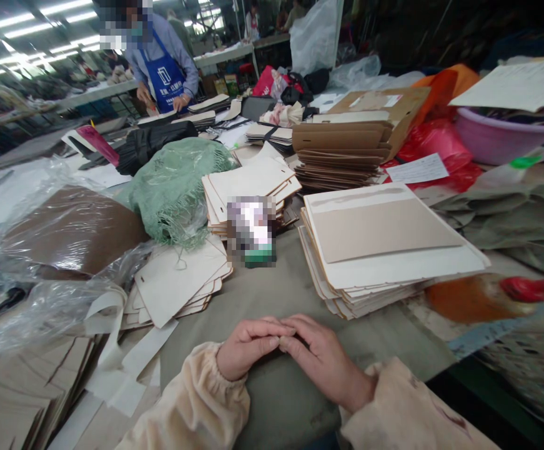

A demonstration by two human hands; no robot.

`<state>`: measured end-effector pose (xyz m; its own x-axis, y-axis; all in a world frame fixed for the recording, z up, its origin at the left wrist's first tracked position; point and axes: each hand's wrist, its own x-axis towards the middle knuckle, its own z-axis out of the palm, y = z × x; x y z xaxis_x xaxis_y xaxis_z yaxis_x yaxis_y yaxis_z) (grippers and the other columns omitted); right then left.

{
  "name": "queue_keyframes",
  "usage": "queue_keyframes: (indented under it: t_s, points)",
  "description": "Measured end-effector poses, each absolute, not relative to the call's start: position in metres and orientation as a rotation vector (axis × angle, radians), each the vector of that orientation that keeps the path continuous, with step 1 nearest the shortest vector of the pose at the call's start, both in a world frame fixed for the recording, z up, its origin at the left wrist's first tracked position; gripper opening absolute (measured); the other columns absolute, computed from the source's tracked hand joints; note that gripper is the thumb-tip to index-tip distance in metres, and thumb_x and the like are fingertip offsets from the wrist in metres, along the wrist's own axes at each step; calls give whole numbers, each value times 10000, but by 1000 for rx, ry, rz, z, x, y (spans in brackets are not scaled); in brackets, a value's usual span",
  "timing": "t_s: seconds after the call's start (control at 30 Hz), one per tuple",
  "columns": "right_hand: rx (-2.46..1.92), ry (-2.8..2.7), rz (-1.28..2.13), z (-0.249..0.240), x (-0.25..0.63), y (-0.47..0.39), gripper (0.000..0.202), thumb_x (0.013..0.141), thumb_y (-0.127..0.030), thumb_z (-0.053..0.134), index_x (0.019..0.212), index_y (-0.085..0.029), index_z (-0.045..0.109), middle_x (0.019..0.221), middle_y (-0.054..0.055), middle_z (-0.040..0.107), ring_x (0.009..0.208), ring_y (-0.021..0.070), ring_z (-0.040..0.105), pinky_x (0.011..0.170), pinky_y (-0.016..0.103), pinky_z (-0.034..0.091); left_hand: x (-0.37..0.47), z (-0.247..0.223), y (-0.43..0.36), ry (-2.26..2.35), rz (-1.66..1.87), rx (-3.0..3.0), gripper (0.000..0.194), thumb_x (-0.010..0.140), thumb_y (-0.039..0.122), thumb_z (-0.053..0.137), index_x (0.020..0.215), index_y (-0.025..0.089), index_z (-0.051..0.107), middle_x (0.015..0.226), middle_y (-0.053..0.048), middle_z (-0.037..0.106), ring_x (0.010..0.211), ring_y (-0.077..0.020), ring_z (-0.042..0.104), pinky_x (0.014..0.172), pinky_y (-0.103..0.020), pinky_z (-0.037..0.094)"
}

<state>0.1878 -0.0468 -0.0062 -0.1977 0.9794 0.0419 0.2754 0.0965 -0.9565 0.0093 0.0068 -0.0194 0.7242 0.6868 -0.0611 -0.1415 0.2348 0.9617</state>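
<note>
Left hand [246,349] and right hand [321,359] rest together, empty. Card stack [384,250] at 1 o'clock: light, stiff, probably slippery; grip edges.

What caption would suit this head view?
Both hands rest together, empty, on the grey cloth amid stacked card sheets.

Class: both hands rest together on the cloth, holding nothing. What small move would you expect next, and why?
Probably the right hand reaches forward to the stack of flat card sheets: it lies nearest, just beyond the fingertips, and both it and the left hand are free.
</note>
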Motion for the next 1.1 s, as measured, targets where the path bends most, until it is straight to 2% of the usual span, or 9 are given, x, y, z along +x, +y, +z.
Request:
queue_keyframes:
  t_s: [0.4, 0.67, 0.9, 1.1]
  points:
    - [-1271, -1608, 1141, -6, 188, -48, 140, 927, -268, 519, 1017, -223, 618, 943, 3, 600, 892, 132, 562, 776, 239, 419, 11, -18, 6, 532, 633, 1221, 232, 857, 210, 588, 1052, 185, 712, 871, -89, 647, 799, -153, 578, 771, -288, 446]
    - [-1269, -1610, 1140, -6, 189, -47, 132, 925, -236, 512, 1000, -213, 618, 931, 6, 591, 894, 135, 561, 787, 245, 419, 9, -21, 6, 528, 616, 1253, 253, 866, 212, 574, 1087, 203, 695, 971, -109, 646, 927, -199, 581, 858, -343, 428]
    - [-1263, -1622, 1129, -7, 189, -47, 137, 934, -242, 492, 985, -204, 613, 923, 13, 588, 898, 139, 560, 800, 249, 422, 11, -19, 7, 520, 630, 1268, 253, 860, 210, 585, 1087, 210, 696, 876, -81, 637, 814, -150, 570, 779, -290, 436]
    - [-1259, -1621, 1134, -6, 189, -47, 147, 938, -243, 484, 996, -212, 615, 935, 10, 595, 892, 135, 562, 798, 249, 428, 10, -19, 7, 507, 637, 1292, 264, 864, 238, 584, 1104, 201, 688, 917, -95, 643, 854, -164, 568, 806, -305, 430]
